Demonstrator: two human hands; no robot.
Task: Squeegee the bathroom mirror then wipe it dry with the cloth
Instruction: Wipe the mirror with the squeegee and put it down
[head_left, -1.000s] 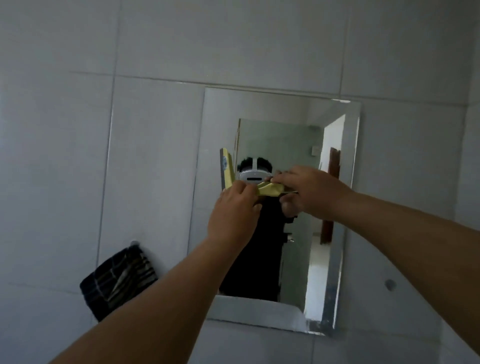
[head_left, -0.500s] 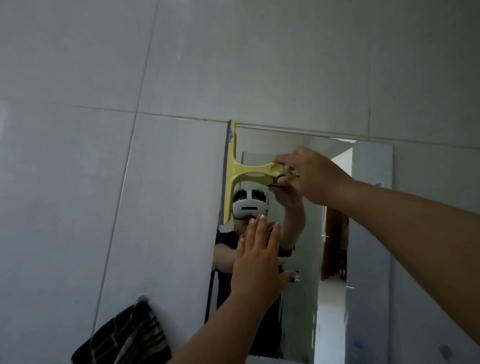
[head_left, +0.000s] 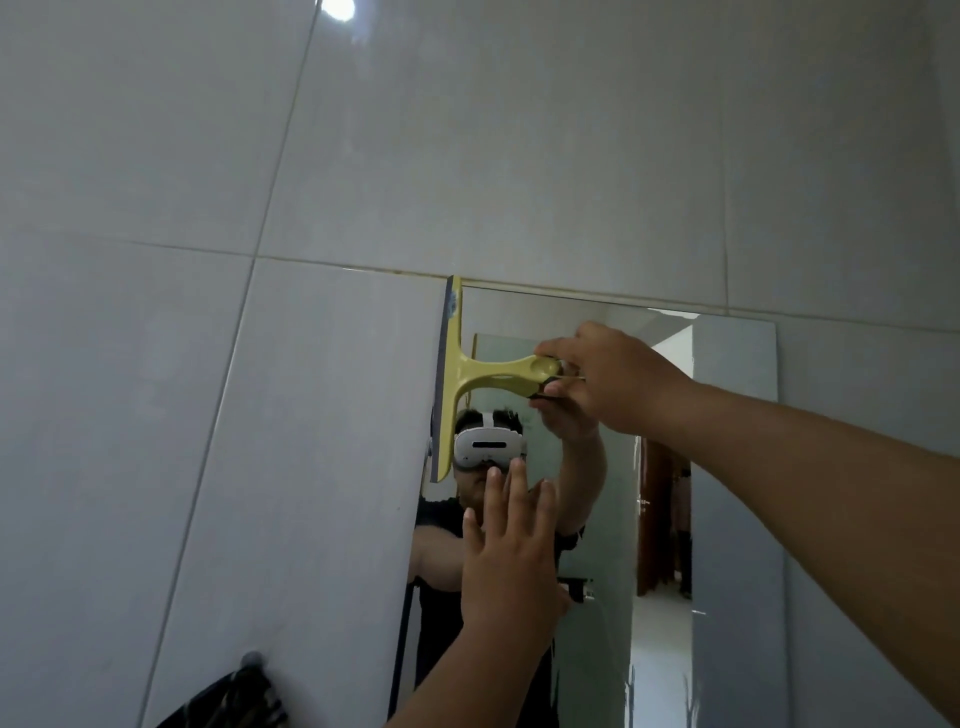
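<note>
Wall (head_left: 519, 130): grey tiles behind everything.
Mirror (head_left: 727, 467): on the wall, unchanged.
Right hand (head_left: 613, 379): arm stretched out, grip clenched on the squeegee handle, placed as half a second ago.
Left hand (head_left: 509, 561): released, fingers spread flat, raised slightly higher.
Squeegee (head_left: 452, 384): blade upright along the mirror's top-left edge.
Cloth (head_left: 234, 701): hangs from a wall hook, lower left.

Grey tiled wall (head_left: 519, 130) carrying a frameless mirror (head_left: 732, 467) – flat against the tiles – and a hook (head_left: 253, 658) holding what looks like a dark striped cloth (head_left: 228, 701).
</note>
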